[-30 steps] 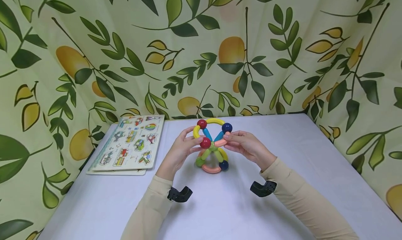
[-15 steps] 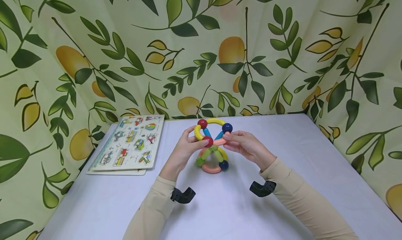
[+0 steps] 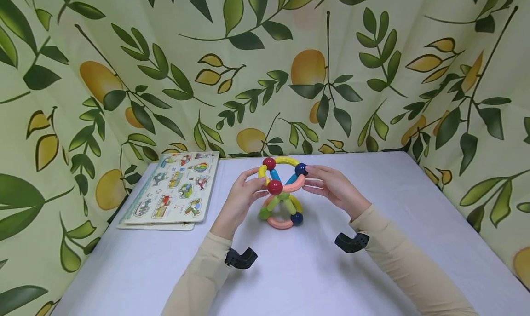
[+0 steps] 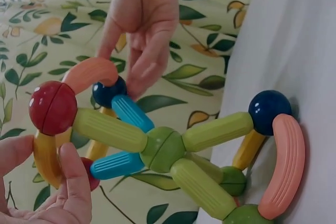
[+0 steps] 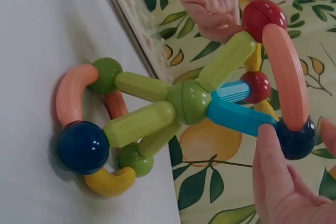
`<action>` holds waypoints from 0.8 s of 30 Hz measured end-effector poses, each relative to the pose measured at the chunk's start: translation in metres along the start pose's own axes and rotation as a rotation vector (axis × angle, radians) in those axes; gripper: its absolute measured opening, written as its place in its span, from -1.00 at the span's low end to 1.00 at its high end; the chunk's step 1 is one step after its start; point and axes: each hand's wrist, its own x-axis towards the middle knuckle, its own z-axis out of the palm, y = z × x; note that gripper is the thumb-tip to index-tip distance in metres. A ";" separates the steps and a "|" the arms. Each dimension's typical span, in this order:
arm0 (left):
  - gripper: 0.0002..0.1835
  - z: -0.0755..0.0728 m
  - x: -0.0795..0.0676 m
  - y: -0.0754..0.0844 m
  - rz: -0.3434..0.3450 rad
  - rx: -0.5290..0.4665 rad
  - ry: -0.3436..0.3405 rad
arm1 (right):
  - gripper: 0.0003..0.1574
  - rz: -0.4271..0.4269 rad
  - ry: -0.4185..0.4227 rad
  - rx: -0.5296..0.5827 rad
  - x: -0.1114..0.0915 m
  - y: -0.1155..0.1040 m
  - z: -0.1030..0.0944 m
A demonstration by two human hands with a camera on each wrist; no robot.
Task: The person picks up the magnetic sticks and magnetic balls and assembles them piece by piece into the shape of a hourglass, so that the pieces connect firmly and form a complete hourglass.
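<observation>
A structure of magnetic sticks and balls stands on the table, narrow at its middle green ball [image 5: 189, 102] and wider above and below. My left hand [image 3: 241, 196] pinches a yellow curved stick [image 4: 46, 160] of the upper ring between thumb and fingers. On the other side, the thumb and fingers of my right hand [image 3: 337, 190] hold the ring's dark blue ball [image 5: 296, 139]. A salmon curved stick [image 5: 287, 77] spans from that ball to the near red ball [image 3: 275, 187]. Blue and green straight sticks run from the middle ball up to the ring.
Two wooden puzzle boards [image 3: 174, 187] with vehicle and toy pictures lie stacked at the table's left. The white-covered table [image 3: 290, 279] meets a leaf-and-fruit patterned curtain [image 3: 265, 67] behind and at the sides. The structure's lower ring [image 3: 280, 224] rests on the tabletop.
My right hand has let go of the salmon curved stick and now holds the dark blue ball. My left fingers have moved from the near red ball onto the yellow curved stick.
</observation>
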 end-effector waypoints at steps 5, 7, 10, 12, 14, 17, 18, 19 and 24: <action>-0.49 -0.003 0.006 -0.003 0.015 0.018 -0.009 | -0.19 -0.022 0.019 -0.028 0.005 0.002 -0.004; -0.48 -0.010 0.011 -0.005 -0.006 0.074 -0.005 | -0.17 -0.004 0.024 -0.047 0.010 0.006 -0.007; -0.44 -0.023 0.018 -0.016 -0.089 0.261 -0.024 | -0.20 0.081 0.004 -0.110 0.019 0.020 -0.012; -0.42 -0.031 0.021 -0.027 -0.177 0.417 -0.074 | -0.27 0.159 -0.057 -0.170 0.023 0.032 -0.013; -0.42 -0.034 0.022 -0.039 -0.251 0.522 -0.149 | -0.35 0.225 -0.129 -0.217 0.025 0.045 -0.012; -0.47 -0.033 0.024 -0.051 -0.289 0.572 -0.225 | -0.42 0.255 -0.197 -0.240 0.026 0.059 -0.006; -0.49 -0.032 0.025 -0.053 -0.283 0.571 -0.229 | -0.43 0.253 -0.199 -0.235 0.026 0.061 -0.004; -0.51 -0.032 0.026 -0.055 -0.275 0.567 -0.228 | -0.44 0.246 -0.195 -0.228 0.026 0.063 -0.002; -0.59 -0.035 0.032 -0.054 -0.263 0.580 -0.225 | -0.51 0.249 -0.181 -0.198 0.023 0.065 0.003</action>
